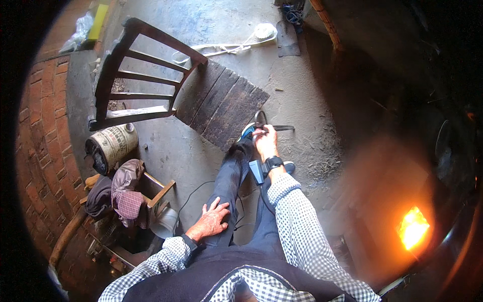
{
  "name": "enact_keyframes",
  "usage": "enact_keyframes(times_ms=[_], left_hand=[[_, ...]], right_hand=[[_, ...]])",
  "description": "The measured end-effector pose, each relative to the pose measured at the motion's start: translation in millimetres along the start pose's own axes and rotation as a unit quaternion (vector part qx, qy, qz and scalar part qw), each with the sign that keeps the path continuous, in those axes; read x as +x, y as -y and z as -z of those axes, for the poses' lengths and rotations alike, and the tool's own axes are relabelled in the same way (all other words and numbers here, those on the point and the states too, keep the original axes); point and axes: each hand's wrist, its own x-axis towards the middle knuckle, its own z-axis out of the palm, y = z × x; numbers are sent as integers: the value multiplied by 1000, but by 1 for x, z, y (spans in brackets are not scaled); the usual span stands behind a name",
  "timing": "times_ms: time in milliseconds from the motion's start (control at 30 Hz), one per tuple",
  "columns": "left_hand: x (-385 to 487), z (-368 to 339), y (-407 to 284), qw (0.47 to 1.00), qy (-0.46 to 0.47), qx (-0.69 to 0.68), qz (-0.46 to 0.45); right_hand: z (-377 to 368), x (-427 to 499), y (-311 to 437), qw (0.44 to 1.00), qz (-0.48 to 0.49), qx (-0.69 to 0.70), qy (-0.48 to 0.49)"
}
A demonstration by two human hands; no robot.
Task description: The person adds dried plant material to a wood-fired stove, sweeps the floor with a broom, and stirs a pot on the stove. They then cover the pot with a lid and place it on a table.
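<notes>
My right hand (266, 142) is closed around a dark metal tool (260, 117) with a round loop and two thin prongs pointing right; its exact kind is unclear. It is held low, over my shoes, beside the front corner of a worn wooden chair (220, 100). A black strap and a small grey box (256, 171) sit at that wrist. My left hand (211, 223) lies flat on my left trouser leg (228, 185), fingers apart, with nothing in it.
A fire (413, 228) burns in a dark opening at the lower right. Plant scraps (324, 164) litter the floor nearby. Left stand a printed drum (115, 145), draped clothes (130, 204) and a white bucket (165, 222). A thin cable (188, 196) runs beside my leg. A flat shovel blade (288, 39) lies ahead.
</notes>
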Motion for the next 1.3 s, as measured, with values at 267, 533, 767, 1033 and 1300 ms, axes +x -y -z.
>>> enact_keyframes(times_ms=[267,533,767,1033,1300], left_hand=[[3,4,25,996,-52,4,-78],[32,40,42,988,90,96,-79],[73,73,40,938,107,284,-170],[71,71,23,829,94,436,-336],[-38,-69,-107,856,128,394,-310]], right_hand=[[-27,-17,-8,466,372,-753,278],[-27,-158,15,867,-9,-348,357],[159,-286,45,939,142,-312,40],[392,-453,-111,971,177,33,-157],[475,-482,-279,644,369,-589,-320]])
